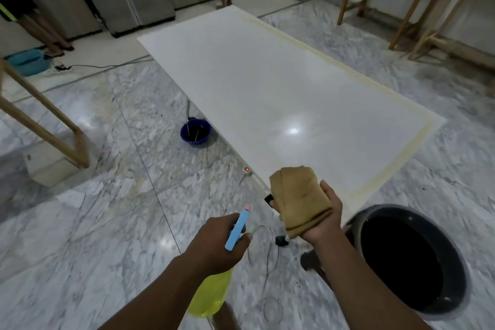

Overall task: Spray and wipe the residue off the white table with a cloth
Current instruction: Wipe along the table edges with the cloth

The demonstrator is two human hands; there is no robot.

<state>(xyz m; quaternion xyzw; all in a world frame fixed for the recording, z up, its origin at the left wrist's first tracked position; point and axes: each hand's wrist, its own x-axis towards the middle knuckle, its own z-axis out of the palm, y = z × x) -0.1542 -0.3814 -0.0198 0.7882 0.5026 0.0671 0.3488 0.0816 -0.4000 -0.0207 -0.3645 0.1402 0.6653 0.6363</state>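
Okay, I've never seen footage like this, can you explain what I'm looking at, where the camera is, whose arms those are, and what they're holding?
There is no machine here. The single picture comes from a camera worn on a person's head, looking forward and down, so the two arms reaching in from the bottom are that person's own. The left hand has a grip on a spray bottle with a yellow body and a blue trigger head. The right hand holds a folded brown cloth. Ahead is the long white table, bare, with yellowish residue along its far and right edges. A dark bin stands at the right, and a blue bucket sits on the marble floor.
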